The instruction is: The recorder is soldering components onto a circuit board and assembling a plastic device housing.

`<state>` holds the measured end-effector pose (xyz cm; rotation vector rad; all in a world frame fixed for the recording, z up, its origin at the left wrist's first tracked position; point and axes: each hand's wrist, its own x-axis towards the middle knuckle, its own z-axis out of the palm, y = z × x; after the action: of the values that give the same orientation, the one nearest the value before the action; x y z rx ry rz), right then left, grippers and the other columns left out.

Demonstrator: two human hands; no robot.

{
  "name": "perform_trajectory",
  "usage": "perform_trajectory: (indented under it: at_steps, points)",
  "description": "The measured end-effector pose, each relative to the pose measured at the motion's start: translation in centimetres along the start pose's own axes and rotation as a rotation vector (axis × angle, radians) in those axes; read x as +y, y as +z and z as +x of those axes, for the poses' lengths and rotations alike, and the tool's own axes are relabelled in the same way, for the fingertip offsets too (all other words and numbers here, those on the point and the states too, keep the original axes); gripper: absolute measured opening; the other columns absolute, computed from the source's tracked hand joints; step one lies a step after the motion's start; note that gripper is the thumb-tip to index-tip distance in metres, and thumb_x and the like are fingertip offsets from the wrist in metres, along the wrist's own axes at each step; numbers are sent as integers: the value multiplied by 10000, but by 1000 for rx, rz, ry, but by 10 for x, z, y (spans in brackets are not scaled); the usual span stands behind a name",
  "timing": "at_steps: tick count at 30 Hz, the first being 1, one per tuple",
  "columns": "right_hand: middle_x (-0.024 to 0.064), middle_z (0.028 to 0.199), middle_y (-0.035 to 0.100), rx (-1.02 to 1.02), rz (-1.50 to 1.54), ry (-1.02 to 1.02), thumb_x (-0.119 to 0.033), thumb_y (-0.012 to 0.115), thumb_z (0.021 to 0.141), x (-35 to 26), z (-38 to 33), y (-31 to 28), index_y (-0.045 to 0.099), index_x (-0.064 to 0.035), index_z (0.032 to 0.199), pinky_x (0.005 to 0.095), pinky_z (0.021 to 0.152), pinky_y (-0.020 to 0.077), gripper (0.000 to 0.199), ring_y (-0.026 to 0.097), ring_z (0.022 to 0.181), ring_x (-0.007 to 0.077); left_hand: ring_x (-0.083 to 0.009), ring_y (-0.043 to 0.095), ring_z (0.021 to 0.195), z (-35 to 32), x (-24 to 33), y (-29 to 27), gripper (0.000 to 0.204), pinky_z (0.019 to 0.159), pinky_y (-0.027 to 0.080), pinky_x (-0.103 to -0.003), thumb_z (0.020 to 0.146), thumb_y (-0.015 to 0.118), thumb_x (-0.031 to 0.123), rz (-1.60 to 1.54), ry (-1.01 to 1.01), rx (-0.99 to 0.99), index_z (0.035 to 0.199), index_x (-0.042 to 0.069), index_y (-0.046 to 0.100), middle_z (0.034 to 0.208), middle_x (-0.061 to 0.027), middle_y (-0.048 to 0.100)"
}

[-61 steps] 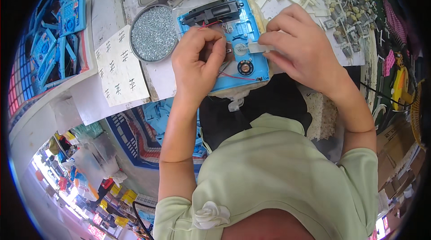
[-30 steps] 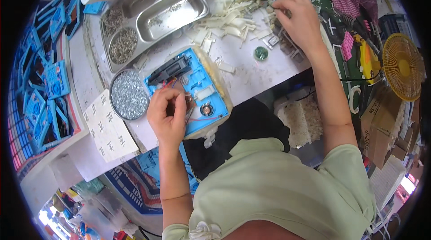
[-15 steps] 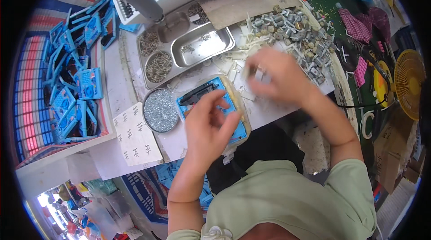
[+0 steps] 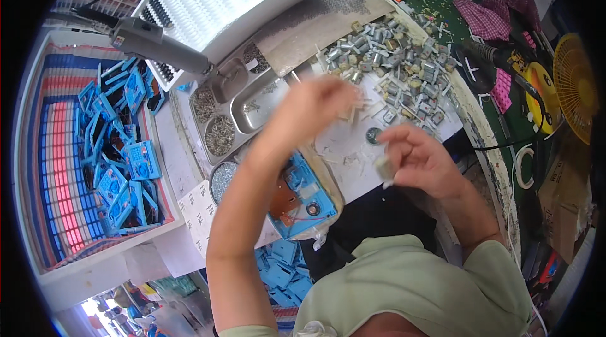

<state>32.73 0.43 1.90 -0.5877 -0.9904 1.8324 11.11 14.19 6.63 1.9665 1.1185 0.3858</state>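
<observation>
My left hand (image 4: 315, 110) reaches over loose white plastic pieces (image 4: 360, 110) at the middle of the table. Motion smears its fingers, so any hold is hidden. Held close to the front edge, my right hand (image 4: 420, 163) pinches a small metal motor (image 4: 383, 168) between thumb and fingers. Below my left forearm, an open blue plastic casing (image 4: 319, 193) lies on a padded block, with a brown board (image 4: 284, 201), a red wire and a round metal part inside. A small dark disc (image 4: 374, 135) rests beside my right fingertips.
Many similar motors (image 4: 404, 62) are heaped at the back right. A metal compartment tray (image 4: 237, 110) holds screws, under a grey electric screwdriver (image 4: 158, 47). A white foam box (image 4: 221, 2) stands behind. At left, a lined crate (image 4: 170, 211) contains blue casings; a yellow fan (image 4: 574, 88) is far right.
My left hand has moved from the casing up to the white pieces. My right hand has come back toward the front edge with the motor. The casing's contents now show differently.
</observation>
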Motion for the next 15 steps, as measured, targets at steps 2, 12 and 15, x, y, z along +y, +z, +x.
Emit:
perform_trajectory:
  at_steps: [2, 12, 15]
  points:
    - [18, 1018, 591, 27, 182, -56, -62, 705, 910, 3, 0, -2, 495, 19, 1452, 218, 809, 435, 587, 527, 919, 70, -149, 644, 675, 74, -14, -5, 267, 661, 510, -332, 912, 705, 287, 116, -30, 290, 957, 28, 752, 762, -95, 717]
    - [19, 1026, 644, 174, 215, -10, -62, 723, 899, 9, -37, -25, 560, 21, 1357, 247, 817, 501, 494, 603, 906, 90, -317, 722, 919, 200, -57, 25, 257, 836, 543, -435, 809, 742, 359, 515, -207, 498, 898, 124, 798, 927, -134, 761]
    - [14, 1015, 639, 183, 183, 5, -29, 709, 891, 9, -38, -26, 565, 18, 1352, 242, 816, 496, 484, 598, 905, 87, -331, 718, 921, 205, -59, 28, 286, 852, 558, -433, 811, 730, 382, 618, -192, 525, 932, 132, 799, 941, -143, 757]
